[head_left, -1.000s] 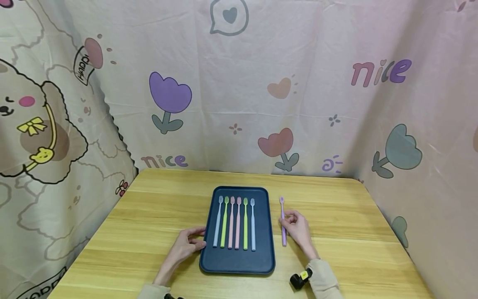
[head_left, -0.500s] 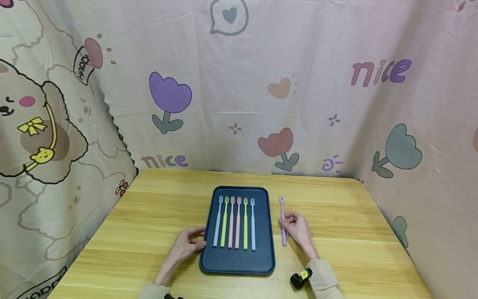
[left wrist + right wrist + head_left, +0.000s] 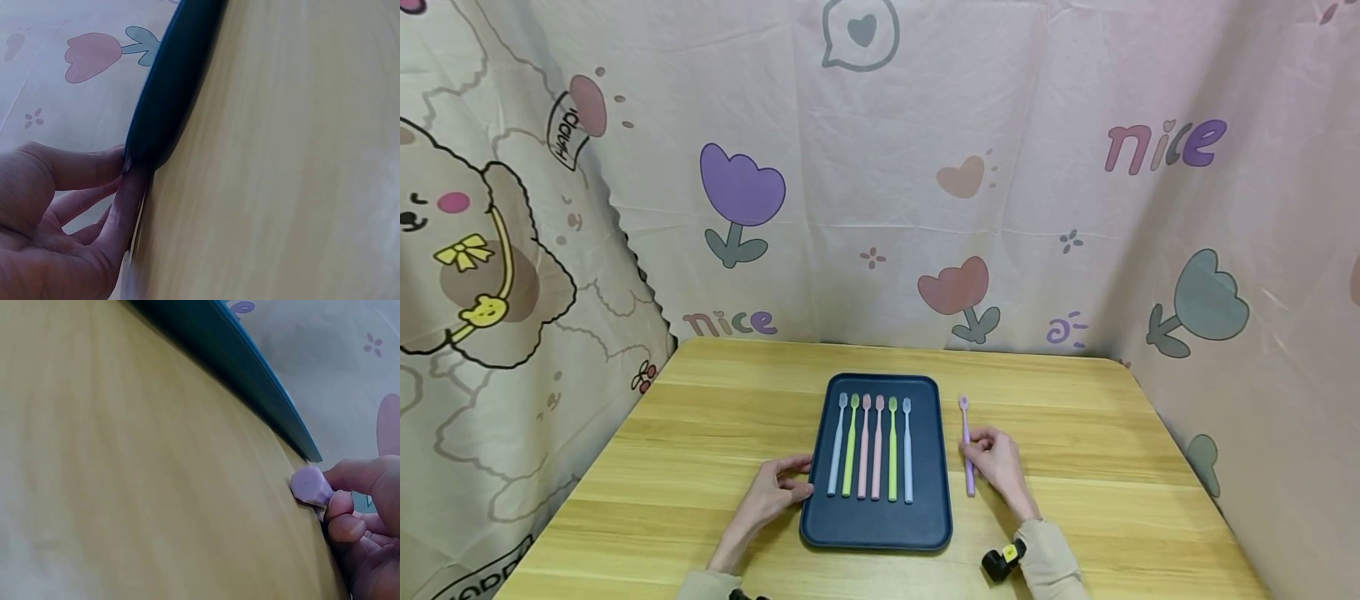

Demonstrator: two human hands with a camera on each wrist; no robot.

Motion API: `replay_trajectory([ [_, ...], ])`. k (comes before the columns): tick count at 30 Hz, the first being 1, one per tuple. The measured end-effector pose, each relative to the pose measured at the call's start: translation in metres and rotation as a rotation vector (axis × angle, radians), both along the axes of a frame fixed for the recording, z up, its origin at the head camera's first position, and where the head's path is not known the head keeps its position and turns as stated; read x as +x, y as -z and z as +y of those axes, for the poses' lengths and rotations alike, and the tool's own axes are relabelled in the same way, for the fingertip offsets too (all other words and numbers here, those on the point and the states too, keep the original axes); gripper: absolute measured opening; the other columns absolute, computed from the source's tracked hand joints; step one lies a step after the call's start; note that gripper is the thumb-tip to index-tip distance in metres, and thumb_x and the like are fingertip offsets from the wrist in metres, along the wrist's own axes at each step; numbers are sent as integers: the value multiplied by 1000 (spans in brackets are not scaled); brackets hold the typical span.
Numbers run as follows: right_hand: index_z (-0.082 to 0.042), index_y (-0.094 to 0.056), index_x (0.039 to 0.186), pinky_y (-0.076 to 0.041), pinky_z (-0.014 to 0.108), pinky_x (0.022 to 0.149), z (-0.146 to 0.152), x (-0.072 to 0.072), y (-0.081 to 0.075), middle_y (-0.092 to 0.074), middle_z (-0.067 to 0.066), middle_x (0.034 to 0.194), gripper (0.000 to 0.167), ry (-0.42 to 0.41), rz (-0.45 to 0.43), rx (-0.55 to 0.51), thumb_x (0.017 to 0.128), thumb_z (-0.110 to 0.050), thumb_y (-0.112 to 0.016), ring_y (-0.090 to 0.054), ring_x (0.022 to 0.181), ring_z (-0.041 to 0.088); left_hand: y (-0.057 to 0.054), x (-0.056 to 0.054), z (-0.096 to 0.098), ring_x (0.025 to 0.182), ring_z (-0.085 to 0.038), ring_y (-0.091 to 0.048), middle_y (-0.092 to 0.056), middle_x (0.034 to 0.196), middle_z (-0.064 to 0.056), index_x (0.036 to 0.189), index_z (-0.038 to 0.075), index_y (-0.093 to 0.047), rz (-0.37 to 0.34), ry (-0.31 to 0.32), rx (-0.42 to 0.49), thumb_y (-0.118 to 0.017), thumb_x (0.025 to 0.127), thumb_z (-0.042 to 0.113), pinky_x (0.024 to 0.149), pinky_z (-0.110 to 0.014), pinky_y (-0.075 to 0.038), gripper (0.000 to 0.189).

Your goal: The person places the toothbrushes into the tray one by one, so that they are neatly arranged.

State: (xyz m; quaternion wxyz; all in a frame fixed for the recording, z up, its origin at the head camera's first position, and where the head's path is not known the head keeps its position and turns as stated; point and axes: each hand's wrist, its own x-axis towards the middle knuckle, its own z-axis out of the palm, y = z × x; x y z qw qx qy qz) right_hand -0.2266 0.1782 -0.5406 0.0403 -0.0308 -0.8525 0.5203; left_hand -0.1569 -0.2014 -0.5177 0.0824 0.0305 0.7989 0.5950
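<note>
My left hand (image 3: 770, 490) holds the left edge of a dark blue tray (image 3: 880, 533), thumb and fingers at its rim. In the left wrist view the fingertips meet the outer wall of the tray (image 3: 169, 87). To the tray's right, my right hand (image 3: 996, 457) pinches a purple toothbrush (image 3: 968, 479) about midway along its handle, bristle end pointing away. The right wrist view shows the butt of the purple toothbrush (image 3: 310, 484) close over the table, beside the tray. On the tray several toothbrushes lie side by side, heads away: blue (image 3: 835, 467), green (image 3: 849, 467), pink (image 3: 862, 467), then pink, green and blue.
The wood-grain table (image 3: 715, 400) runs back to a printed cloth wall (image 3: 865, 200). More printed cloth (image 3: 512, 417) hangs along the left side. A black wrist camera (image 3: 1002, 562) juts from the right sleeve (image 3: 1048, 558), low beside the tray's near right corner.
The purple toothbrush in my right hand has shifted slightly left at its head and now leans a little more. My left hand and the tray stay almost still.
</note>
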Motion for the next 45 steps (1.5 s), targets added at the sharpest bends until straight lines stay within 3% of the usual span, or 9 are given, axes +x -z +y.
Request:
replay_trajectory([
  [9,4,-71,94,-44,20,43,-1,0,0,-62,1,67,19,29,13,72,78,-6,-71,-53,48,7,0,1,-1,92,-29,-73,-61,125,-36,136,-17,-51,-5,1,11,-69,84,-7,72,-20,-57,56],
  [21,1,-72,90,-42,18,55,-1,-1,0,-62,0,69,16,26,32,125,76,-7,-70,-52,60,6,0,1,0,89,-22,-73,-61,125,-36,136,-17,-50,3,3,3,-70,85,-6,72,-21,-57,56],
  [27,1,-71,91,-43,17,54,-1,0,0,-65,2,71,14,14,41,101,79,-6,-69,-52,60,4,0,2,0,88,-22,-73,-61,125,-36,136,-17,-50,6,6,1,-70,85,-5,71,-21,-57,56],
  [35,3,-70,92,-43,17,54,0,2,1,-69,6,75,12,-8,52,89,82,-3,-66,-53,59,2,2,0,0,93,-32,-72,-60,125,-37,136,-19,-49,7,5,0,-69,86,-7,71,-21,-57,56],
  [42,7,-69,97,-47,18,54,0,3,-2,-72,12,80,16,-16,36,33,84,-3,-65,-57,62,4,0,1,0,89,-23,-72,-61,125,-35,136,-17,-51,0,-6,-3,-70,85,-6,71,-21,-57,55],
  [45,10,-68,98,-47,18,52,0,4,-4,-72,15,80,17,-27,22,-27,86,-2,-65,-57,59,3,2,0,0,90,-24,-72,-61,125,-35,136,-17,-50,1,-3,-10,-69,85,-6,72,-21,-57,55],
])
